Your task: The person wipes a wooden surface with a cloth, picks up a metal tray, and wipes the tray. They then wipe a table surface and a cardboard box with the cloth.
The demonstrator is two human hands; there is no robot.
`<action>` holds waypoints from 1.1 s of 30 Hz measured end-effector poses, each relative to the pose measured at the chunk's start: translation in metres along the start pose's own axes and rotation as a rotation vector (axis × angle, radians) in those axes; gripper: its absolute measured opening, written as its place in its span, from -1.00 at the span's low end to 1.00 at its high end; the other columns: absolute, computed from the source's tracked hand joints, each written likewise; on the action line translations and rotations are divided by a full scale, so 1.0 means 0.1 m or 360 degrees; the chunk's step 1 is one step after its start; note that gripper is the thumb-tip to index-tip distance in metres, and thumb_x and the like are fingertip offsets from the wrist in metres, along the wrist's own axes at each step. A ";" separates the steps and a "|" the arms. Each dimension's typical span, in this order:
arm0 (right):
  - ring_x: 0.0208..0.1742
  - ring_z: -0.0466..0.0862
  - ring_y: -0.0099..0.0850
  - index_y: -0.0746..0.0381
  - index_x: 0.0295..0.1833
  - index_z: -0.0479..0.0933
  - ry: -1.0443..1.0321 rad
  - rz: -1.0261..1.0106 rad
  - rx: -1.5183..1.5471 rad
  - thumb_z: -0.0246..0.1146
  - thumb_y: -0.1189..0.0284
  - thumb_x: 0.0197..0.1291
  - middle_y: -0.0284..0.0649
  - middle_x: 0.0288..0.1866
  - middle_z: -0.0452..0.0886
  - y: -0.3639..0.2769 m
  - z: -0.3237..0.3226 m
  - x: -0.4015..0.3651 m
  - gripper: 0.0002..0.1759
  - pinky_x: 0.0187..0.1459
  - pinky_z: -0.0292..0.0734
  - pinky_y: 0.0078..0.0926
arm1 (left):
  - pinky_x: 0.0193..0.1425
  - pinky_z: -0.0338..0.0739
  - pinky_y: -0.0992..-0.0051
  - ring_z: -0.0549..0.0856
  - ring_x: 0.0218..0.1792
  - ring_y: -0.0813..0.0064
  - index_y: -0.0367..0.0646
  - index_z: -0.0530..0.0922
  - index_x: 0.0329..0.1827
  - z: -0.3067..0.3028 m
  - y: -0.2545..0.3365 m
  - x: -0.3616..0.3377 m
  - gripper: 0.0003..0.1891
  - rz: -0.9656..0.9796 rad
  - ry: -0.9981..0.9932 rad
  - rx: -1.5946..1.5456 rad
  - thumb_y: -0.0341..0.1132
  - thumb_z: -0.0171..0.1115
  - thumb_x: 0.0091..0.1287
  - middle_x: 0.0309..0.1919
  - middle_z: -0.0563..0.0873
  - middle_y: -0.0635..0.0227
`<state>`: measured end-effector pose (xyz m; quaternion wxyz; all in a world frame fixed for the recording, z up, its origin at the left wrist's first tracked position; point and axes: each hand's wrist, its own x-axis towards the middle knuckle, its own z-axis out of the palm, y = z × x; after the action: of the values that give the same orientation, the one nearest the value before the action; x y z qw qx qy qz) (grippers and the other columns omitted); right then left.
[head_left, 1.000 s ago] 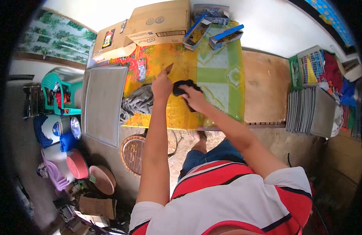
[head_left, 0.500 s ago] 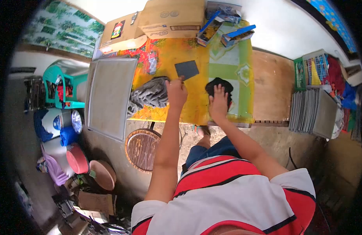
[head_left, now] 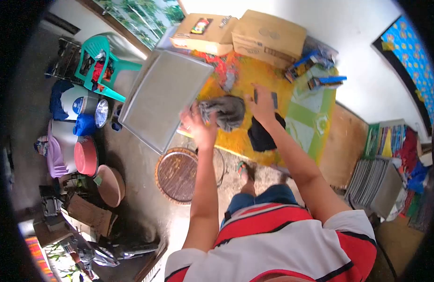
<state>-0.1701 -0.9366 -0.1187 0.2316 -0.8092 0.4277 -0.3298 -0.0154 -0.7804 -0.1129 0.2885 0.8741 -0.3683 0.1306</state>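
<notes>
A bunched grey cloth [head_left: 226, 113] lies on the yellow patterned table cover [head_left: 236, 141]. My left hand [head_left: 198, 127] is at the cloth's left side, fingers spread and slightly blurred. My right hand [head_left: 262, 105] is over the table, to the right of the grey cloth, with its fingers apart and nothing seen in them. Partly behind it shows a small dark flat piece [head_left: 274, 99]. A black cloth [head_left: 266, 135] lies just below my right hand, partly covered by my forearm.
A framed screen panel [head_left: 165, 94] rests at the table's left. Cardboard boxes [head_left: 268, 37] and small blue boxes [head_left: 327, 81] stand at the back. A round wooden stool [head_left: 178, 176] is below the front edge. Stacked grey panels [head_left: 371, 181] stand at the right.
The view has turned, shifting the table. My left hand has moved to the grey cloth's left side, which now looks more compact. My right hand has come off the black cloth toward the dark piece.
</notes>
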 end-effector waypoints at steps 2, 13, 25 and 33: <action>0.07 0.56 -0.02 0.24 0.25 0.39 -0.0177 0.0065 0.0319 0.29 0.18 0.20 0.03 0.10 0.54 0.08 0.51 0.38 -0.43 0.11 0.44 -0.17 | 0.31 -0.03 -0.44 0.13 0.48 0.02 0.11 0.21 0.48 -0.14 -0.52 0.10 -0.19 -0.0377 0.0118 0.0226 0.09 0.34 0.18 0.45 0.24 0.14; -0.16 0.60 -0.41 0.37 0.07 0.49 -0.0681 0.0887 0.1068 0.31 0.17 0.22 -0.13 -0.16 0.60 -0.44 2.14 1.53 -0.49 -0.27 0.53 -0.42 | 0.22 0.38 0.33 0.49 0.15 0.17 -0.32 0.13 0.47 0.05 -3.07 0.12 -0.22 -0.1544 0.0122 -0.0888 0.12 0.06 0.41 0.14 0.52 0.00; 0.33 0.36 0.10 0.29 0.29 0.35 -0.0695 0.0207 -0.0257 0.04 -0.08 0.30 -0.02 0.33 0.38 -0.50 2.75 2.30 -0.29 0.27 0.38 -0.04 | 0.06 0.45 0.46 0.57 -0.08 0.39 -0.30 0.06 0.52 0.07 -3.14 0.67 -0.37 -0.1581 0.0222 -0.0938 -0.27 0.03 0.47 0.03 0.59 0.19; 0.33 0.39 0.08 0.39 0.27 0.37 -0.0803 0.0237 -0.0553 -0.06 -0.29 0.24 0.18 0.24 0.45 -0.48 2.72 2.40 -0.08 0.29 0.35 -0.12 | 0.18 0.40 0.40 0.55 0.09 0.30 -0.17 0.02 0.56 0.11 -3.39 0.87 -0.37 -0.1640 0.0230 -0.0957 -0.25 -0.01 0.49 0.22 0.54 0.12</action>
<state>0.1546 -1.0886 -0.1903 0.2122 -0.8594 0.4647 -0.0227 0.2891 -0.6454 -0.2220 0.5737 0.8090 0.1028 -0.0769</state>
